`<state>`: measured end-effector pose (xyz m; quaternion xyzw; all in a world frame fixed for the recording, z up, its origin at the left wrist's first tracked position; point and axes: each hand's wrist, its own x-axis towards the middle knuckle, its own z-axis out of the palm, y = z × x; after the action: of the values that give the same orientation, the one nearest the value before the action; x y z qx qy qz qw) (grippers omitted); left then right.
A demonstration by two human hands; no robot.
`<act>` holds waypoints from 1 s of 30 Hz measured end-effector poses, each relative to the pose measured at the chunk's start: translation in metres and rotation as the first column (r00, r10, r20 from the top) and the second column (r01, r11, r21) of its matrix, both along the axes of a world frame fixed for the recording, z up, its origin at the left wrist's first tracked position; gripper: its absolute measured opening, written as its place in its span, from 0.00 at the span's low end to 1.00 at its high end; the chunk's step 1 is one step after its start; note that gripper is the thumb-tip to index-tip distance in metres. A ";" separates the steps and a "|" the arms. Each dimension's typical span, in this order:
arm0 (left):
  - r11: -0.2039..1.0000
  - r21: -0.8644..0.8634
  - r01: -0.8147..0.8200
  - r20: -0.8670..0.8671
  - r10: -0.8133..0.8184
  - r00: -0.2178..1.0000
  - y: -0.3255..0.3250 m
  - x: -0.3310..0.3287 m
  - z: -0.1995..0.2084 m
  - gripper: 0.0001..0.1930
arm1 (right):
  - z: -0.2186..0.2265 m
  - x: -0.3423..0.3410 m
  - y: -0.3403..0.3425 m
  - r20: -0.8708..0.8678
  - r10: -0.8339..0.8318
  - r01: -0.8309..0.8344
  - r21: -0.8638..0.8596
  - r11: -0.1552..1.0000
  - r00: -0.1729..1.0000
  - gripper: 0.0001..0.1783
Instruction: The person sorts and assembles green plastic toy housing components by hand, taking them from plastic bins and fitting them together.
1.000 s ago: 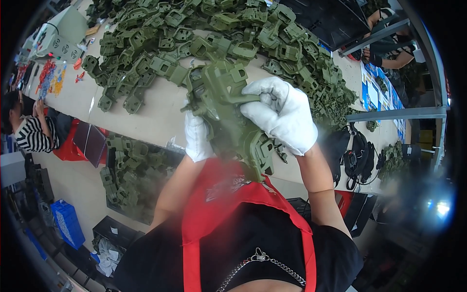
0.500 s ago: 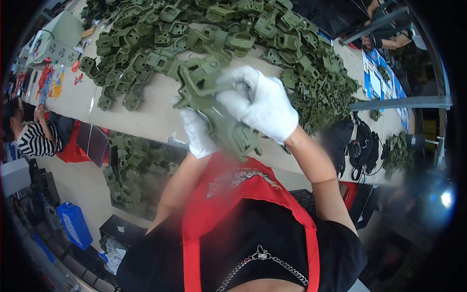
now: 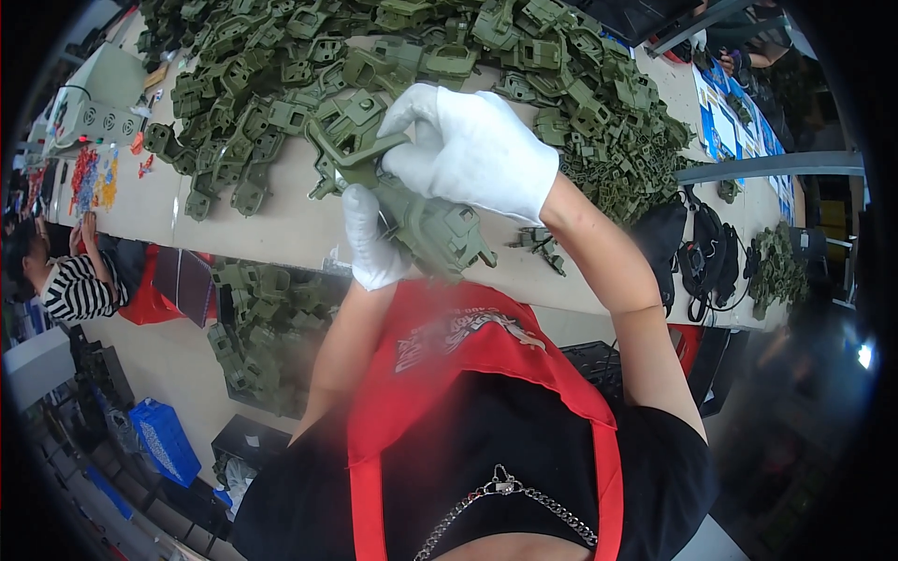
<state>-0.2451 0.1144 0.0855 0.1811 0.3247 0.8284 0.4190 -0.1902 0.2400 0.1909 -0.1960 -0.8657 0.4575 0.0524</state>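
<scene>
Both my hands wear white gloves and hold one olive-green moulded plastic part (image 3: 432, 229), shaped like a toy vehicle body, tilted above the table's near edge. My left hand (image 3: 376, 245) is closed round its lower left side, thumb upright against it. My right hand (image 3: 482, 154) pinches a bar-like edge at its upper middle; the fingertips are partly hidden behind the part. Just beyond lies a big heap of similar green plastic parts (image 3: 309, 70). To the right of the part, a few small green pieces (image 3: 543, 245) rest on the table.
Smaller green pieces are heaped (image 3: 608, 164) at the right. Below the table's left edge stands a bin of green parts (image 3: 267, 323). A black backpack (image 3: 697, 252) lies at the right, beneath a grey metal bar (image 3: 767, 168). A co-worker in a striped shirt (image 3: 79, 285) sits at left.
The held part has turned a little and shifted up in view, both hands staying on it. My right hand has moved slightly up, uncovering the small pieces on the table.
</scene>
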 end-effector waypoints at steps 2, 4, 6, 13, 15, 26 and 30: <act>0.993 -0.008 -0.117 0.025 0.117 0.993 0.001 0.000 0.000 0.47 | -0.009 -0.004 -0.007 -0.055 -0.033 0.033 -0.003 0.999 0.998 0.15; 0.994 0.023 -0.108 0.071 0.106 0.992 0.004 0.003 0.015 0.47 | -0.010 -0.007 -0.017 -0.024 -0.125 0.121 -0.130 0.984 0.992 0.18; 0.993 0.011 -0.116 0.114 0.114 0.987 0.003 0.000 0.011 0.47 | -0.022 -0.009 -0.017 -0.079 -0.146 0.137 -0.106 0.985 0.986 0.20; 0.962 0.129 -0.239 0.206 0.210 0.956 -0.007 -0.026 -0.021 0.31 | -0.037 0.027 -0.015 -0.202 -0.194 0.173 -0.118 0.978 0.960 0.37; 0.937 0.258 -0.235 0.311 0.150 0.939 -0.005 -0.025 -0.020 0.26 | -0.068 0.041 -0.031 -0.120 -0.150 0.061 -0.547 0.835 0.981 0.41; 0.850 -0.521 -0.076 -0.822 -0.476 0.312 -0.079 -0.018 0.040 0.08 | -0.065 0.084 0.009 0.132 0.022 -0.022 0.003 1.000 0.991 0.34; 0.571 -0.814 0.110 -0.542 -0.814 0.209 -0.049 -0.032 0.037 0.46 | -0.026 0.072 -0.014 0.241 0.178 -0.163 -0.079 0.983 0.954 0.35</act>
<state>-0.2774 0.0657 0.1226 0.5414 0.6661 0.2431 0.4518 -0.1178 0.2260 0.1653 -0.1775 -0.8656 0.4572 -0.1010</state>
